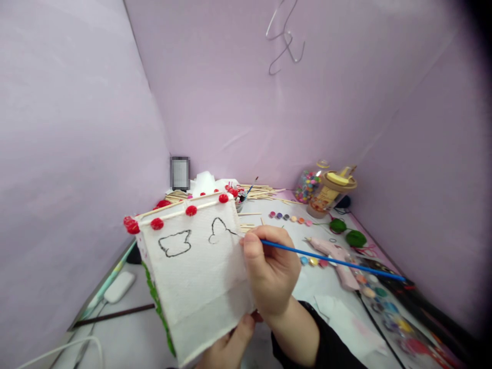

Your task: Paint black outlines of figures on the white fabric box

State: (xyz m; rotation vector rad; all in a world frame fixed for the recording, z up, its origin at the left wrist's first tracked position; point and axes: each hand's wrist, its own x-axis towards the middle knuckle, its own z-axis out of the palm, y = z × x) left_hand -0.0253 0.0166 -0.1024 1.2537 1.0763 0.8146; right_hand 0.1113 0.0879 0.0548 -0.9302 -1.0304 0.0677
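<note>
My right hand (pixel 271 269) pinches a thin blue paintbrush (pixel 330 259), its tip against the white face of a fabric-covered box (pixel 203 297). Black outlines mark that face: a closed wavy shape (pixel 175 243) on the left and a partly drawn curve (pixel 221 228) close to the brush tip. Red pompoms (pixel 191 210) line the box's top edge, and green trim (pixel 156 294) runs down its left side. From below, my left hand (pixel 232 346) grips the lower edge of the box, thumb on the front; its other fingers are mostly hidden.
Right of the box lie paint pots (pixel 294 219), a pink glue gun (pixel 338 259), green yarn balls (pixel 355 238) and a tissue (pixel 346 323). A brown cup (pixel 330 192) and a jar of colourful beads (pixel 306 185) stand behind. Wooden sticks (pixel 261 192) lie at the back; a white charger (pixel 120 287) is left.
</note>
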